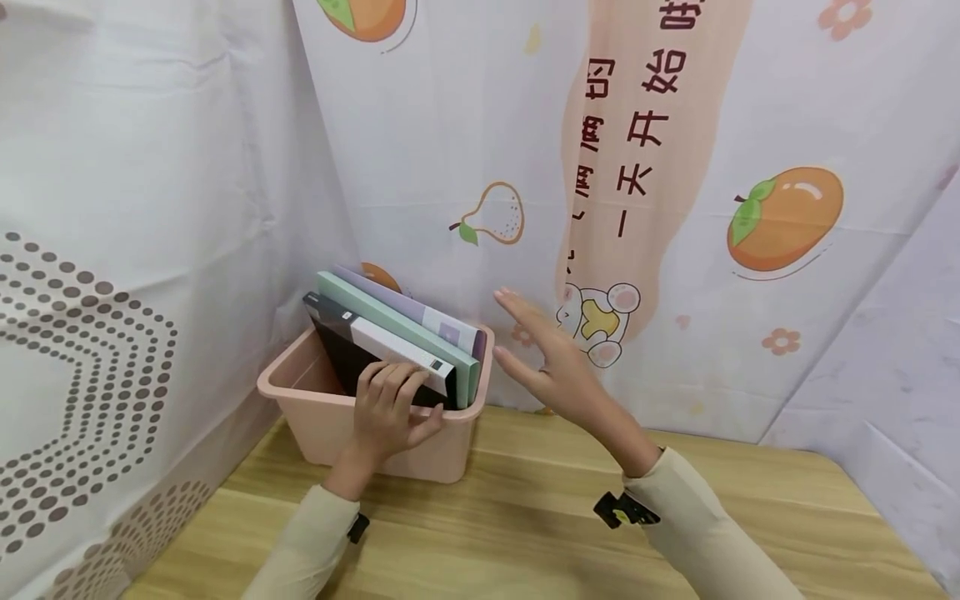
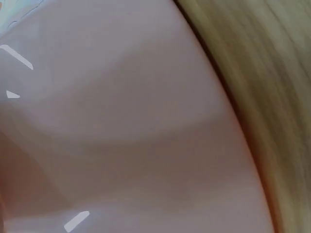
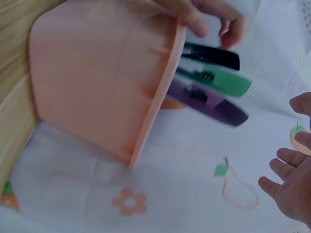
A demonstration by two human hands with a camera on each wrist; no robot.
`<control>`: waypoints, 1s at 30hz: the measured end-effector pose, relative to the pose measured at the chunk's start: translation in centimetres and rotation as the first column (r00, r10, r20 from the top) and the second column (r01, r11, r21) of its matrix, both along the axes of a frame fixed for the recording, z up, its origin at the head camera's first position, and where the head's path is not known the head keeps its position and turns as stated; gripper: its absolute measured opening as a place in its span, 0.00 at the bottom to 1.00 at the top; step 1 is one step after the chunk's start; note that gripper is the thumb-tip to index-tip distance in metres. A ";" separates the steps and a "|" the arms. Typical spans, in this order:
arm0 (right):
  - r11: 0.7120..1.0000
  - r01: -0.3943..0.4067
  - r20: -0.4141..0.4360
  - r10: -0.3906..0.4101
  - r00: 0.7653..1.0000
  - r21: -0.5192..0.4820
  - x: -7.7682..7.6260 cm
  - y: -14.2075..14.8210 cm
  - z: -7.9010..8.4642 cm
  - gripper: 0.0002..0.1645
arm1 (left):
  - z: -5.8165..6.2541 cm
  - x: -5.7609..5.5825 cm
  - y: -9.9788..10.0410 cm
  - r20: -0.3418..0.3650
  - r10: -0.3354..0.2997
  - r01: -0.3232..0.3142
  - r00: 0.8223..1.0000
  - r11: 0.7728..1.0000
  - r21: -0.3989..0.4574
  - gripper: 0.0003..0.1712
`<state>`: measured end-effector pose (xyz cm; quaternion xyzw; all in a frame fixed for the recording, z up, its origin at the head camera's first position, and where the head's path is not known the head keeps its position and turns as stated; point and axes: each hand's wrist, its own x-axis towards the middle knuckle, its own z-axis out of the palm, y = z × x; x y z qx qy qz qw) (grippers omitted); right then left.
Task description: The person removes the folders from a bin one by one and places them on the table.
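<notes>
A pink plastic bin [image 1: 311, 429] holds three file folders, leaning on edge with their spines up. Nearest is a black binder [image 1: 382, 337] with a white spine label; behind it stand a mint-green folder [image 1: 397, 312] and a purple folder [image 1: 382, 293]. My left hand [image 1: 386, 412] curls its fingers over the black binder's spine, thumb by the bin's front rim. To the right of the bin, my right hand [image 1: 558, 367] is raised in the air with fingers spread, holding nothing. Only the bin's pink wall [image 2: 136, 97] fills the left wrist view.
The bin stands at the back left of a wooden table [image 1: 540, 517]. A white printed curtain [image 1: 420, 150] with fruit drawings hangs directly behind it, and another patterned cloth [image 1: 135, 208] is at the left. Black straps [image 1: 626, 510] sit on both wrists.
</notes>
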<state>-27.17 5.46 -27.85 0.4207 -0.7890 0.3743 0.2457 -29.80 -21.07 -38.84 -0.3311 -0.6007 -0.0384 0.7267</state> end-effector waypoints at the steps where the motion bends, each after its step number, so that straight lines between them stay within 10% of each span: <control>1: 1.000 -0.008 -0.001 0.008 1.000 0.001 0.1 -0.4 0.3 0.39 | -0.1 0.0 -0.1 -0.006 -0.004 0.004 1.000 1.000 -0.004 0.23; 13: 0.982 -0.172 -0.022 0.175 0.984 0.081 1.1 -6.2 1.8 0.31 | -0.5 -0.1 -0.8 0.013 0.010 -0.009 1.000 0.997 -0.070 0.21; 30: 0.978 0.002 -0.065 0.012 0.998 0.210 -0.5 -6.9 -0.1 0.29 | -0.3 0.3 -0.8 0.098 0.037 -0.028 0.994 0.995 -0.091 0.26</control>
